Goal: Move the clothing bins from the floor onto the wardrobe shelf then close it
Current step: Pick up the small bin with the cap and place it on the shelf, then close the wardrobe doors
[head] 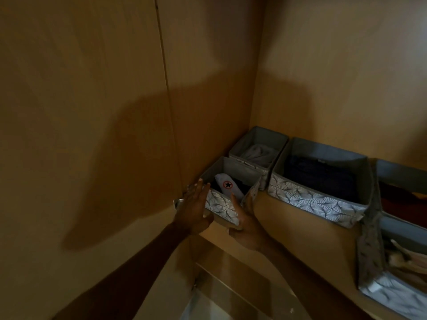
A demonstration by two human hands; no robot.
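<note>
Left hand (194, 209) and right hand (247, 225) flat, fingers straight, pressing opposite sides of small fabric bin (221, 205) (star-marked item inside) — shelf (288, 218) front-left corner. Bare shelf rightward, then long bin (318, 200).

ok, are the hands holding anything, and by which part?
The small front bin, held between both hands: left hand flat against its left wall, right hand against its right front corner. Both look straight-fingered, not curled round it.
</note>
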